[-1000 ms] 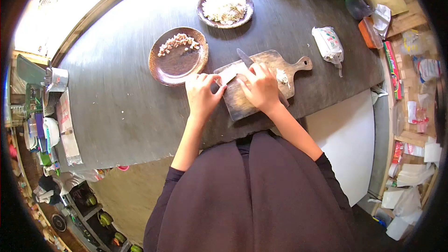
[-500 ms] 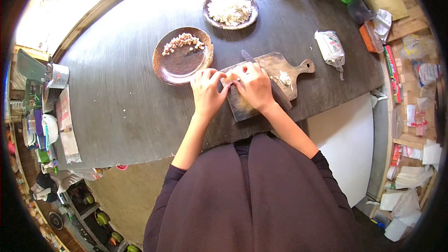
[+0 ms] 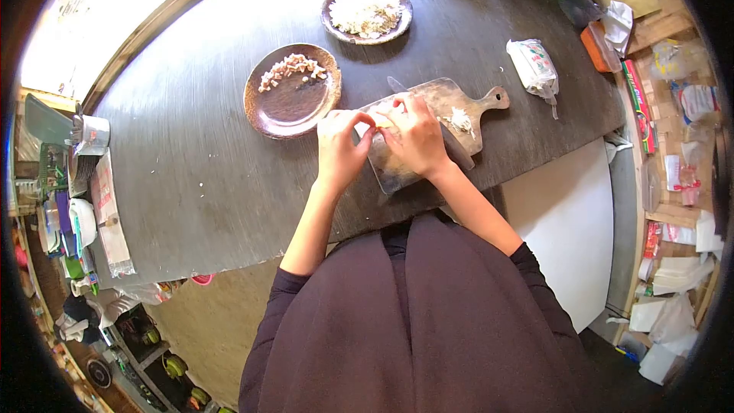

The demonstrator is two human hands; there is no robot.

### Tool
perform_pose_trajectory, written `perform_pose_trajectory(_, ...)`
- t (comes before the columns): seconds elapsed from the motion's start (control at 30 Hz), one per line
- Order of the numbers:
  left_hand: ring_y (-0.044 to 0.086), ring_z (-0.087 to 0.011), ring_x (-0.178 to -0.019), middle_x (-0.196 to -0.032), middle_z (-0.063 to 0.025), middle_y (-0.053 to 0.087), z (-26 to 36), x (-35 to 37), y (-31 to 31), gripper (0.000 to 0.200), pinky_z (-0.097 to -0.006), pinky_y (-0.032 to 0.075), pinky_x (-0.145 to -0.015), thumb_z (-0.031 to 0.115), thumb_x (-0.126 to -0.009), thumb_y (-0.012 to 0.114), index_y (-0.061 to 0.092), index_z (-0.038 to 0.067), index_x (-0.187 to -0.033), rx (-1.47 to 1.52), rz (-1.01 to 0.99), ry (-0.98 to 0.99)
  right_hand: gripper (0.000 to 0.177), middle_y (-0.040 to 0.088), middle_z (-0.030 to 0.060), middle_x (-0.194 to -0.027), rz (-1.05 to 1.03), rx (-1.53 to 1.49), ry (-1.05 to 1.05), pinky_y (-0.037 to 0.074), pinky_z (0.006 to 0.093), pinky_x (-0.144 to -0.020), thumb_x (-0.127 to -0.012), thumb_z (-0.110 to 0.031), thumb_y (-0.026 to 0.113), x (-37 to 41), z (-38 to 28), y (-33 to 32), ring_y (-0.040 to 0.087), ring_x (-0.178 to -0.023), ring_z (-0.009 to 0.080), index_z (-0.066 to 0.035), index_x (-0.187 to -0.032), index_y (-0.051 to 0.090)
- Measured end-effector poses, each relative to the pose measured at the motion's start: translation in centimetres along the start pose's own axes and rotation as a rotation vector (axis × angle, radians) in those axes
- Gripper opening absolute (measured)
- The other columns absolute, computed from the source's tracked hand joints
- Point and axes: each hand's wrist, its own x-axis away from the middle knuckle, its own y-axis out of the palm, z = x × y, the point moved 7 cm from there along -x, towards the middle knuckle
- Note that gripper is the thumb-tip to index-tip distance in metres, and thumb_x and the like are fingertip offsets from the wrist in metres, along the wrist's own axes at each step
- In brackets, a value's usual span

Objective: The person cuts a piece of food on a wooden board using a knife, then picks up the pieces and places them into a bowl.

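Observation:
Above the left part of the wooden cutting board [image 3: 485,103], my left hand [image 3: 341,149] and my right hand [image 3: 415,141] meet with fingers pinched. Between their fingertips is a small pale-orange piece of food [image 3: 379,120], mostly covered, so its exact kind cannot be made out. A knife [image 3: 458,148] lies slanted across the board and passes beneath my right hand. Shredded white bits [image 3: 460,120] sit on the board to the right of the knife. Just beyond my left hand, a brown plate [image 3: 294,117] carries small pinkish diced pieces [image 3: 290,70].
Farther back stands a second plate [image 3: 402,27] heaped with white shreds [image 3: 365,12]. A white plastic packet [image 3: 533,69] lies right of the board. An orange container [image 3: 599,47] and wooden shelves line the right side; a utensil holder [image 3: 95,131] stands at the left edge.
The view has shifted slightly, moving the plates and board a little left in the picture. Both hands remain together over the board, with fingertips still around the small piece.

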Motion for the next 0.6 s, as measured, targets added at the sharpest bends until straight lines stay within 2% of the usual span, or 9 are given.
perform_pose_trajectory(0.03, 0.065, -0.0266, -0.096, -0.093, -0.0055, 0.071, 0.4, 0.0, -0.2, 0.011, -0.0401, 0.046, -0.091, 0.007, -0.083, 0.077, 0.069, 0.008, -0.091, 0.003, -0.003, -0.002, 0.024, 0.062, 0.0103, -0.105, 0.006, -0.040, 0.046, 0.050, 0.0424, -0.090, -0.083, -0.018, 0.078, 0.0, 0.2, -0.5, 0.060, -0.104, 0.0294, -0.012, -0.106, 0.073)
perform_pose_trajectory(0.1, 0.071, -0.0186, -0.088, -0.093, -0.0071, 0.073, -0.1, 0.1, -0.3, 0.010, -0.0361, 0.052, -0.083, 0.003, -0.085, 0.075, 0.069, 0.005, -0.093, 0.409, 0.006, -0.201, 0.023, 0.062, 0.0115, -0.105, 0.008, -0.081, 0.092, 0.050, 0.0423, -0.091, -0.084, -0.017, 0.078, 0.2, 0.4, -1.4, 0.060, -0.104, 0.0297, -0.011, -0.105, 0.074)
perform_pose_trajectory(0.13, 0.072, -0.0138, -0.084, -0.091, -0.0069, 0.074, 0.1, 0.2, -0.4, 0.008, -0.0300, 0.056, -0.078, -0.001, -0.090, 0.073, 0.067, 0.000, -0.096, 0.479, 0.051, -0.178, 0.020, 0.063, 0.0106, -0.101, 0.036, -0.211, 0.106, 0.049, 0.0395, -0.086, -0.084, -0.014, 0.078, 0.3, 0.7, -2.0, 0.061, -0.099, 0.0265, -0.010, -0.104, 0.074)
perform_pose_trajectory(0.17, 0.072, -0.0138, -0.084, -0.091, -0.0069, 0.074, 0.4, 0.3, -0.5, 0.008, -0.0300, 0.056, -0.078, -0.001, -0.090, 0.073, 0.067, 0.000, -0.096, 0.478, 0.053, -0.179, 0.017, 0.063, 0.0096, -0.096, 0.064, -0.341, 0.120, 0.048, 0.0366, -0.081, -0.085, -0.011, 0.078, 0.4, 0.9, -2.7, 0.061, -0.093, 0.0234, -0.008, -0.102, 0.075)
perform_pose_trajectory(0.2, 0.072, -0.0131, -0.085, -0.091, -0.0062, 0.074, 0.2, 0.6, -0.4, 0.009, -0.0289, 0.056, -0.079, 0.000, -0.091, 0.073, 0.066, 0.000, -0.097, 0.639, 0.053, -0.264, 0.013, 0.067, 0.0073, -0.090, -0.038, -0.493, 0.272, 0.045, 0.0316, -0.074, -0.087, -0.010, 0.078, 0.5, 1.3, -2.6, 0.062, -0.085, 0.0177, -0.006, -0.099, 0.074)
perform_pose_trajectory(0.23, 0.071, -0.0124, -0.086, -0.090, -0.0054, 0.074, 0.1, 1.0, -0.1, 0.009, -0.0278, 0.056, -0.080, 0.001, -0.093, 0.073, 0.066, -0.001, -0.098, 0.799, 0.053, -0.349, 0.013, 0.067, 0.0073, -0.090, -0.038, -0.496, 0.269, 0.045, 0.0316, -0.074, -0.087, -0.010, 0.078, 0.7, 1.1, -3.0, 0.062, -0.085, 0.0177, -0.006, -0.099, 0.074)
perform_pose_trajectory(0.3, 0.071, -0.0127, -0.085, -0.089, -0.0062, 0.073, 0.5, 1.3, 0.1, 0.012, -0.0265, 0.056, -0.080, 0.002, -0.094, 0.074, 0.065, -0.002, -0.099, 0.844, 0.057, -0.361, 0.011, 0.069, 0.0042, -0.086, -0.055, -0.688, 0.467, 0.042, 0.0283, -0.070, -0.088, -0.008, 0.077, 1.5, 2.0, -2.9, 0.060, -0.077, 0.0135, -0.005, -0.097, 0.073)
perform_pose_trajectory(0.43, 0.073, -0.0140, -0.089, -0.089, -0.0077, 0.075, 2.0, 1.6, 1.3, 0.018, -0.0286, 0.057, -0.084, 0.005, -0.093, 0.077, 0.065, -0.002, -0.105, 0.950, -0.061, -0.375, 0.010, 0.070, 0.0041, -0.087, 0.033, -0.709, 0.392, 0.043, 0.0282, -0.069, -0.087, -0.005, 0.076, 1.3, 1.2, -5.0, 0.061, -0.075, 0.0128, -0.003, -0.096, 0.072)
perform_pose_trajectory(0.6, 0.073, -0.0149, -0.091, -0.095, -0.0107, 0.076, 3.8, 1.4, 2.5, 0.022, -0.0285, 0.058, -0.085, 0.005, -0.094, 0.076, 0.066, -0.003, -0.112, 1.054, -0.026, -0.449, 0.017, 0.070, 0.0096, -0.088, 0.125, -0.485, 0.087, 0.051, 0.0360, -0.077, -0.082, -0.001, 0.076, 0.7, 0.5, -7.9, 0.065, -0.082, 0.0249, -0.005, -0.098, 0.075)
